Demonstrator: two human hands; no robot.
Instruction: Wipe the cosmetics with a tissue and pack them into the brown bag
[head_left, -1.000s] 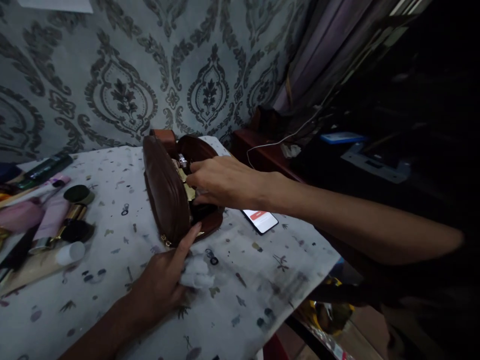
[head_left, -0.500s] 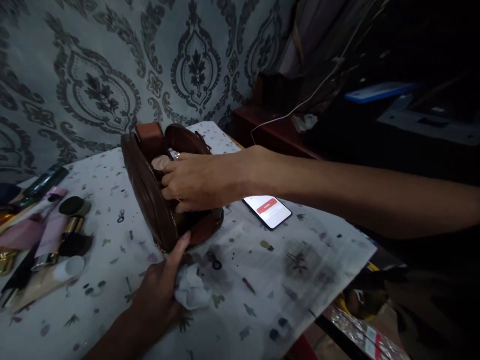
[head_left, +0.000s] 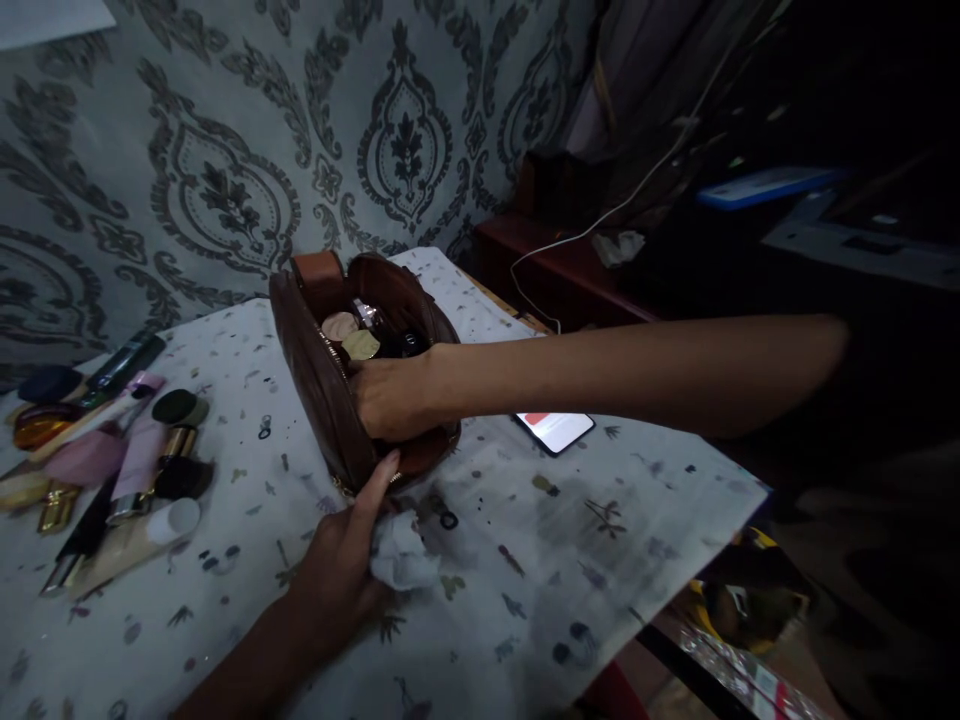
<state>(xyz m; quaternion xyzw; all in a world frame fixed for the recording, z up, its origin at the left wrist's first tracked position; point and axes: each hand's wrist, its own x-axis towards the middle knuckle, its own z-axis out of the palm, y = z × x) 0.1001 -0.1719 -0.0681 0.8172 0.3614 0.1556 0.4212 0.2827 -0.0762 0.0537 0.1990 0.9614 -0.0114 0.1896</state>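
A brown zippered bag (head_left: 311,375) stands with its mouth open on the patterned tablecloth. My right hand (head_left: 394,400) reaches down inside it, and its fingers are hidden by the bag's wall. Just beyond that hand, a round beige item (head_left: 341,326), a yellowish round item (head_left: 361,345) and a small dark item (head_left: 411,344) lie in the bag. My left hand (head_left: 341,560) rests at the bag's near end, index finger stretched onto the rim. A crumpled white tissue (head_left: 405,552) sticks out from under its other fingers, which curl around it.
Several cosmetics lie at the left, among them a beige tube (head_left: 135,545), a pink sponge (head_left: 86,458) and a dark green bottle (head_left: 127,365). A lit phone (head_left: 559,432) sits under my right forearm. A white cable (head_left: 570,240) hangs beyond the table.
My right hand has gone deeper into the bag and toward its near end, uncovering the yellowish item. The view has shifted slightly; my left hand keeps its place at the rim.
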